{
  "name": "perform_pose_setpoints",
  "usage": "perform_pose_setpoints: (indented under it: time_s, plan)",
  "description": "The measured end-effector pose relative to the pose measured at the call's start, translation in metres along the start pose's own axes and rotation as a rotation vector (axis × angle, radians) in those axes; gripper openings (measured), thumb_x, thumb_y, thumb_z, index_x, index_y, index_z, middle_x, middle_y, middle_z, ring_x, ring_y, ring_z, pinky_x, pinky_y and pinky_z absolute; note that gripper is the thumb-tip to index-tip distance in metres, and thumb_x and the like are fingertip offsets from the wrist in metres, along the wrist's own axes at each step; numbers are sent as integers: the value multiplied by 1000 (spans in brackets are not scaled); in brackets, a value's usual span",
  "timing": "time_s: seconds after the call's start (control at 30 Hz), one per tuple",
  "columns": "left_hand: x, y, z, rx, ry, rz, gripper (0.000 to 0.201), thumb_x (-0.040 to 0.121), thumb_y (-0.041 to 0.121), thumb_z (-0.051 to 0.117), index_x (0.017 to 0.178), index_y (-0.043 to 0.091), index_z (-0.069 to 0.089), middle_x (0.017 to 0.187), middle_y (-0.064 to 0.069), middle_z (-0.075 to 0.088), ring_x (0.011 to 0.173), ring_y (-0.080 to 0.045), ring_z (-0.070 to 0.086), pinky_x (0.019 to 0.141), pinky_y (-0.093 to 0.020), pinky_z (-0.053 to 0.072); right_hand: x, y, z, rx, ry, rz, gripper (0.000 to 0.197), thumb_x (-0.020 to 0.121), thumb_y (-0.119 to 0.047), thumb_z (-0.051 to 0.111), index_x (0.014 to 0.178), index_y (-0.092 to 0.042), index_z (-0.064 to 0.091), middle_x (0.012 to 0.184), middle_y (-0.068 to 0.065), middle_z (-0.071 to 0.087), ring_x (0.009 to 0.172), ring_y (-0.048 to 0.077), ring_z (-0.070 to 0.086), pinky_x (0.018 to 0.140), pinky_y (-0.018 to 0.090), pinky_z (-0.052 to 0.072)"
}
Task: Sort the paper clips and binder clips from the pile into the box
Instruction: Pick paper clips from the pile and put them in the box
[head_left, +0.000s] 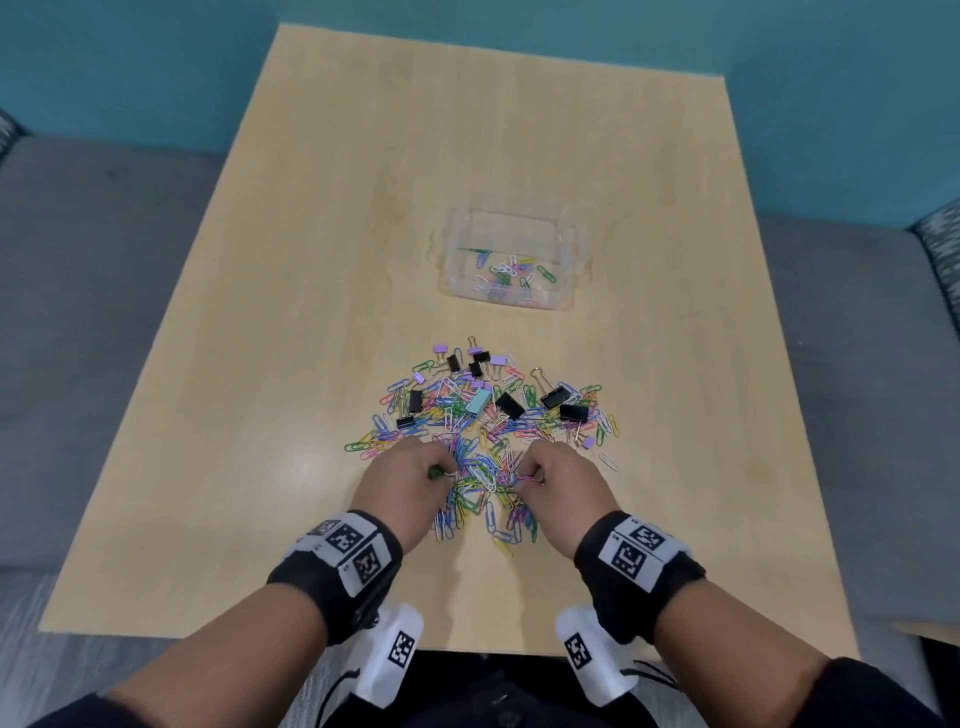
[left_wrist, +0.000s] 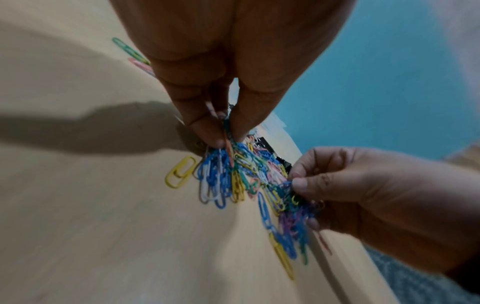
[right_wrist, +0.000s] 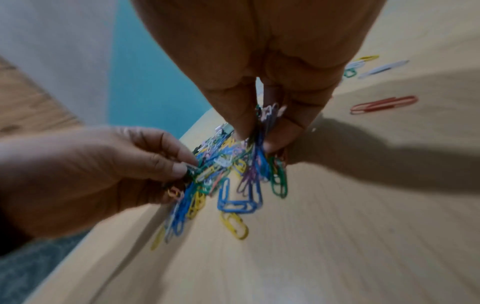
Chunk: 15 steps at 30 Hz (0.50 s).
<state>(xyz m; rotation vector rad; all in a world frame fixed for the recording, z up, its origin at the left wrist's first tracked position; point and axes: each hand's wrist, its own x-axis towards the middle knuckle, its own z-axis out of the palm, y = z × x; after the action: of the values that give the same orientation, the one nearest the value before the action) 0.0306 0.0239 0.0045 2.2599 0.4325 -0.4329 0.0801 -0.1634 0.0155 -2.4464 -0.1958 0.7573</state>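
A pile (head_left: 483, 421) of coloured paper clips and black, lilac and teal binder clips lies on the wooden table (head_left: 311, 260). My left hand (head_left: 410, 480) pinches a bunch of paper clips (left_wrist: 226, 131) at the pile's near left side. On the near right side, my right hand (head_left: 558, 480) pinches another bunch of paper clips (right_wrist: 262, 123). Both hands sit low over the pile, their fingertips in the clips. A clear plastic box (head_left: 511, 257) stands beyond the pile and holds several paper clips. The black binder clips (head_left: 558, 397) lie in the pile's far half.
A few stray paper clips (head_left: 609, 461) lie right of the pile. Grey upholstered seating (head_left: 93, 312) flanks the table on both sides, with a teal wall behind. The table's front edge is close to my wrists.
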Motion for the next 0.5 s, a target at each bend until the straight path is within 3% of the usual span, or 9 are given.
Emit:
perform_pose_setpoints:
  time_s: [0.07,0.13,0.2,0.27,0.37,0.43,0.5]
  plan:
    - [-1,-1,-5,-143,-26,-85,12,79,11,66,78,24,68,73,3,62,63,-19,65,66,-31,53,1,2,-6,193,-38,94,10,84,-7,59,78,-14,56,74,-2,56,66,24,59,62,38,54]
    - [-1,0,-11,-325,-49,-167,16,79,3,66,75,18,68,62,2,59,59,-24,65,62,-32,54,2,5,-12,372,-98,181,14,84,-1,59,76,-11,55,66,-1,52,55,19,55,52,31,54]
    - [0,0,-18,-478,-81,-227,17,79,-4,65,74,12,68,60,-3,54,56,-22,59,58,-32,55,4,8,-17,537,-161,246,19,83,3,62,73,-12,56,62,0,47,49,14,51,56,30,53]
    - [3,1,-27,-569,-126,-262,15,79,-7,65,76,7,68,66,-11,53,57,-19,54,57,-29,54,7,12,-22,703,-222,297,23,82,5,64,70,-14,58,57,-2,46,45,15,51,63,37,50]
    - [11,9,-42,-693,-185,-302,13,78,-8,67,80,4,68,71,-16,59,56,-19,56,60,-31,52,14,11,-34,823,-299,312,21,82,5,65,73,-13,59,57,-2,50,46,19,55,60,34,38]
    - [21,20,-54,-757,-198,-294,13,78,-7,68,80,6,69,68,-14,63,54,-22,58,63,-33,47,22,3,-48,880,-307,288,20,84,6,64,76,-12,58,58,1,51,47,20,56,53,28,41]
    - [37,34,-67,-792,-172,-255,14,78,-7,67,78,7,69,62,-11,62,51,-21,57,59,-30,46,35,-10,-67,927,-275,253,20,85,7,62,76,-11,57,60,6,53,46,18,56,43,22,44]
